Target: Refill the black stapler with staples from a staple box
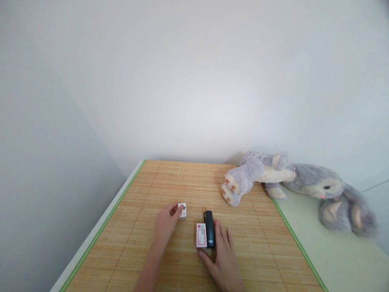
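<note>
Head view, and we start at the left, where a white edge [91, 237] with a green border runs along the bamboo mat [146, 243]. Our left hand [165, 225] reaches forward on the mat, its fingertips pinched on a small white box [182, 210] — a narrow, light hold at one corner, with the box resting on the mat as far as we can tell. Just to the right lies a red-and-white box [201, 235], touching the side of a black stapler [209, 228] that lies lengthwise, pointing away from us. Our right hand [223, 259] rests flat and open behind the two, fingers against the stapler's near end and thumb near the box, gripping nothing. Farther right, well apart, a grey plush rabbit [291, 182] sprawls across the mat's edge onto a pale green surface [334, 259]. We judge the corner pinch on the small box the weak point: it could slip or tip and, if open, spill its contents. A nudge from the open hand might also push the stapler and box apart.
</note>
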`<state>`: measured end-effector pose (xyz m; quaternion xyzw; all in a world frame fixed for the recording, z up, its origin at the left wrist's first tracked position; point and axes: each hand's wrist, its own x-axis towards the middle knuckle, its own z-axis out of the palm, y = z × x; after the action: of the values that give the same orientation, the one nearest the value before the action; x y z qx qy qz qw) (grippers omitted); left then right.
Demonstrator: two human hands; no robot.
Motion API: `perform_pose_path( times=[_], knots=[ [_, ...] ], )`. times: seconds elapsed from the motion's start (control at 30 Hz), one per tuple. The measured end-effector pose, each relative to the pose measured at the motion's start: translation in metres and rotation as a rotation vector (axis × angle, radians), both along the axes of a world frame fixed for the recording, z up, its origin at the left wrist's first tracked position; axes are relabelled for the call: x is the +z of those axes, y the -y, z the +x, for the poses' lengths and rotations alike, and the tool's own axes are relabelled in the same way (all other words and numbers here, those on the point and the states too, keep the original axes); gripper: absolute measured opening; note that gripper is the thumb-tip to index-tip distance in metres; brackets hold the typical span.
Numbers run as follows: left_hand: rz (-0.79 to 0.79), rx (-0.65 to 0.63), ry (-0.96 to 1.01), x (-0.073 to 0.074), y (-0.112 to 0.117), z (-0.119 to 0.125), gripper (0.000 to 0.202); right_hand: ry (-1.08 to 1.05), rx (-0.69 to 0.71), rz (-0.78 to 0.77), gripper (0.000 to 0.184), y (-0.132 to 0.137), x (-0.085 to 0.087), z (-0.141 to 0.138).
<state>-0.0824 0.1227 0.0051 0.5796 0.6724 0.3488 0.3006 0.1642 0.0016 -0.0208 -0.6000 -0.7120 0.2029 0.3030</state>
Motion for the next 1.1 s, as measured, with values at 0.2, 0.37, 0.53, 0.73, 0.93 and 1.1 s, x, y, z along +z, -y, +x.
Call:
perform_pose_path(
  times=[0.2, 0.37, 0.53, 0.73, 0.93, 1.1],
  knots=[
    [-0.013, -0.115, 0.034, -0.004, 0.014, 0.059, 0.045, 0.109, 0.005, 0.008, 0.091, -0.003, -0.002, -0.005],
    [0.027, -0.146, 0.078, 0.002, 0.023, 0.068, 0.046, 0.113, 0.025, 0.015, 0.091, -0.004, -0.004, -0.002],
    [0.033, -0.069, 0.200, -0.002, 0.046, 0.072, 0.054, 0.042, 0.016, -0.003, 0.106, -0.005, -0.006, -0.001],
    [-0.085, -0.121, 0.420, -0.025, 0.080, 0.109, 0.063, 0.024, 0.081, -0.033, 0.092, -0.008, -0.002, 0.001],
    [-0.039, -0.210, 0.354, -0.036, 0.076, 0.170, 0.081, 0.022, 0.063, -0.055, 0.086, -0.007, 0.002, 0.051],
    [-0.071, -0.337, 0.306, -0.039, 0.072, 0.248, 0.102, 0.007, 0.022, -0.073, 0.080, -0.001, 0.002, 0.133]
  ],
)
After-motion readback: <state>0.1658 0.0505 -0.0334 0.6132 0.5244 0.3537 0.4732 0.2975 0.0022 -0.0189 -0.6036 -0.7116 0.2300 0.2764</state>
